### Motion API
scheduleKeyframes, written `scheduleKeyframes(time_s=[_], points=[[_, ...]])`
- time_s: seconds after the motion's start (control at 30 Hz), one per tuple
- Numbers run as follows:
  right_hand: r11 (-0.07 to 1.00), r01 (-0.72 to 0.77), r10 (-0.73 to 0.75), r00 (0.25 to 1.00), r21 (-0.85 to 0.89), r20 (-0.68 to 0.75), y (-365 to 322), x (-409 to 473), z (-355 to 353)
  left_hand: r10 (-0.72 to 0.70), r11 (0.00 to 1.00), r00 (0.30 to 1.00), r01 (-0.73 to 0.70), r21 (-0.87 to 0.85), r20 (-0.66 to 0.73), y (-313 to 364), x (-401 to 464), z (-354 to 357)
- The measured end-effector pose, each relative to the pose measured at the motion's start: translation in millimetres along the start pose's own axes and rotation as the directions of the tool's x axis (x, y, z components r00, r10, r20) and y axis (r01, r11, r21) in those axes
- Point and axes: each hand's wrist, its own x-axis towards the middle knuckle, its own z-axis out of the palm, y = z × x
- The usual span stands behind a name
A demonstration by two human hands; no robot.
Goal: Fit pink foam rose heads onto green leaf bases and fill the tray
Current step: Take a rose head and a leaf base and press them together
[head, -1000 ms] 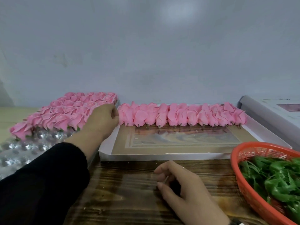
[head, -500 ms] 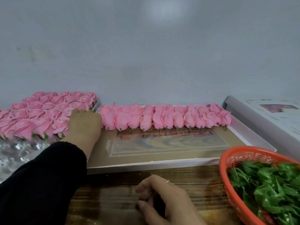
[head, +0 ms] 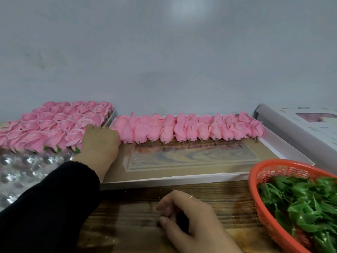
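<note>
A clear plastic tray [head: 23, 167] on the left holds several rows of pink foam roses [head: 54, 125] on green leaf bases. Its near cups show bare. A flat white box [head: 164, 179] in the middle carries a back row of loose pink rose heads [head: 191, 129]. My left hand [head: 100, 143] reaches to the right end of the tray's front rose row, next to the box's leftmost head. Its fingertips are hidden behind its back. My right hand [head: 189, 216] rests on the wooden table with fingers loosely curled and nothing in them.
An orange mesh basket [head: 262, 172] full of green leaf bases [head: 306, 207] sits at the right front. A white cardboard box [head: 299, 125] lies at the back right. A grey wall runs close behind everything. The wooden table [head: 218, 194] shows between box and hand.
The camera view has shifted a little. My left hand stays at the tray's right edge by the front roses, and my right hand stays resting on the table.
</note>
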Motion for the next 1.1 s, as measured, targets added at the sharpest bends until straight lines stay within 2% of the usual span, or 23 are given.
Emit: scheduleKeyframes(time_s=[0.23,0.33,0.43,0.53,0.8,0.87,0.93,1.0,1.03,1.1], points=[[1.000,0.021,-0.021,1.000,-0.016,-0.003,-1.4,-2.3,-0.5,0.044,0.995,0.993,-0.033,-0.096,0.107,-7.5,-33.2,-17.7],[0.999,0.019,-0.018,1.000,-0.027,0.007,-2.9,-2.5,0.1,0.056,0.995,0.993,-0.047,-0.091,0.103,-11.7,-43.5,-24.9],[0.999,0.022,-0.021,1.000,-0.035,0.010,-4.1,-2.4,0.2,-0.004,0.995,0.998,0.010,-0.095,0.057,-15.8,-45.9,-29.6],[0.999,0.020,-0.019,1.000,-0.042,0.015,-4.7,-2.2,-0.6,-0.060,0.992,0.995,0.068,-0.106,0.075,-14.2,-43.0,-30.9],[0.998,0.031,-0.030,0.999,-0.053,0.016,-4.2,-1.6,-1.9,-0.080,0.989,0.994,0.088,-0.119,0.072,0.3,-32.3,-19.9],[0.998,0.033,-0.032,0.999,-0.047,0.017,-3.9,-1.8,-2.1,-0.091,0.976,0.991,0.108,-0.190,0.094,0.1,-32.1,-20.3],[0.999,0.027,-0.027,0.999,-0.023,0.017,-4.0,-2.0,-1.6,-0.140,0.917,0.981,0.181,-0.355,0.138,-5.1,-34.0,-24.4],[1.000,0.028,-0.028,1.000,-0.007,0.003,-3.6,-2.7,-0.7,-0.205,0.780,0.972,0.233,-0.581,0.114,-13.7,-38.9,-33.7],[1.000,0.029,-0.029,1.000,-0.004,-0.004,-3.1,-3.0,-0.2,-0.253,0.666,0.964,0.237,-0.708,0.085,-18.4,-43.3,-39.6],[0.999,0.027,-0.027,0.999,0.020,-0.027,-2.0,-3.8,0.6,-0.363,0.352,0.929,0.206,-0.913,0.070,-23.5,-58.3,-53.4]])
